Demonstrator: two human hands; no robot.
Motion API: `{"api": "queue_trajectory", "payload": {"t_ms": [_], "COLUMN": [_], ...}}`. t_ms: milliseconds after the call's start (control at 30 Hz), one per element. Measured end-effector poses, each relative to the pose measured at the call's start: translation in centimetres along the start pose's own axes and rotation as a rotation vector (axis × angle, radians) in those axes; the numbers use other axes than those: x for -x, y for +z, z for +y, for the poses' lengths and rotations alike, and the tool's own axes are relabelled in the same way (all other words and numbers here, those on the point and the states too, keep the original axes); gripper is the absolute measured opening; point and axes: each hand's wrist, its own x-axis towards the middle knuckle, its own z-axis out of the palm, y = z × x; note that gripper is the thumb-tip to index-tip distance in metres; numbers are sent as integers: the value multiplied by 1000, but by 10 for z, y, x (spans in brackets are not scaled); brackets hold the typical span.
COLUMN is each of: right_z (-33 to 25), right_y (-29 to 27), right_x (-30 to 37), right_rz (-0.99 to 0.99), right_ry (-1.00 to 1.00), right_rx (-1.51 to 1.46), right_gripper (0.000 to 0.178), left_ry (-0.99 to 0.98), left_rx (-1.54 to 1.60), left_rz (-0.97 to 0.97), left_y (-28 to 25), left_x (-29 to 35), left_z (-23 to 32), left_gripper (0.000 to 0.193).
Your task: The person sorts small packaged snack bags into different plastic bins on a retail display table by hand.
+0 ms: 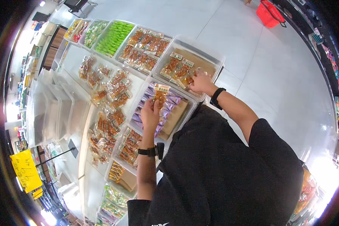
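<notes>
My left hand (150,113) grips a clear snack packet with orange-brown pieces (161,94) and holds it above a clear bin of purple-wrapped packets (169,107). My right hand (200,82) reaches into the neighbouring clear bin (211,60), fingers closed on a small snack packet (188,80) beside a few similar orange packets (177,67) lying on its brown cardboard base. Both wrists wear black bands.
Further clear bins hold orange snacks (143,49), green packets (115,37) and mixed sweets (77,30). Loose snack bags (109,109) are piled on the white counter. Empty clear bins (52,109) are stacked at left. A yellow sign (25,170) stands at lower left, and a red basket (269,13) sits on the floor.
</notes>
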Motion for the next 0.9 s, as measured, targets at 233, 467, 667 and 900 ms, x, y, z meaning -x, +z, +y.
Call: {"api": "queue_trajectory", "payload": {"t_ms": [233, 467, 667, 900], "right_z": [19, 48, 72, 74], "right_y": [10, 8, 4, -24], "right_x": [-23, -11, -17, -43], "right_rz": [227, 145, 129, -247], "right_ry": [-252, -418, -528, -606], "right_rx": [140, 98, 90, 95], "right_gripper": [45, 30, 34, 38], "left_ry": [85, 172, 123, 251], "left_rx": [46, -115, -235, -260], "left_rz": [-16, -244, -478, -186], "left_y": [50, 126, 172, 172], "left_x": [-40, -106, -131, -122], "left_z": [32, 42, 34, 11], "left_gripper": [25, 28, 27, 25]}}
